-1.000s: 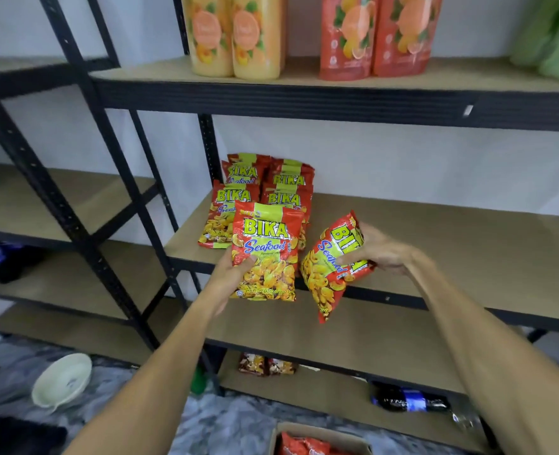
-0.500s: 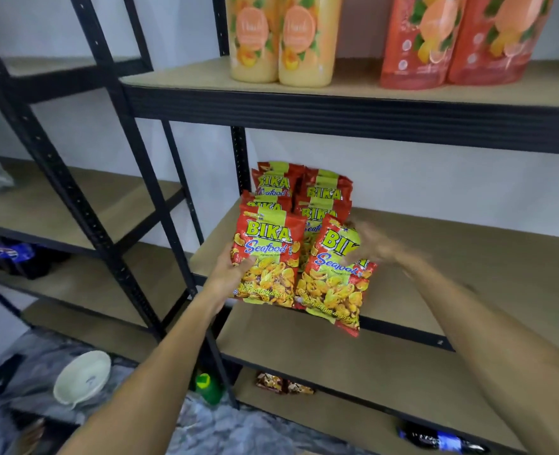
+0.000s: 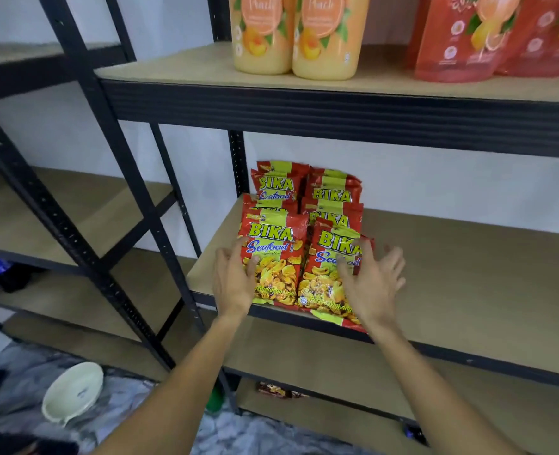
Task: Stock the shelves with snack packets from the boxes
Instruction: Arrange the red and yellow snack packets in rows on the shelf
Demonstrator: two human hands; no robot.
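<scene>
Here both hands (image 3: 304, 284) loosen their grip at snack packets (image 3: 273, 257) below juice bottles (image 3: 293, 34).

Red snack packets (image 3: 273, 257) with yellow-green bands, "BIKA" in yellow-green, "Seafood" in blue, golden crackers pictured below. Tan wooden shelf boards (image 3: 468, 274) on a black metal frame (image 3: 84, 198). Pale orange bottles (image 3: 296, 34) with peach labels above. Translucent red pouches (image 3: 462, 44) printed with orange fruit. Cream bowl (image 3: 73, 392) on grey marbled floor (image 3: 238, 435).
</scene>
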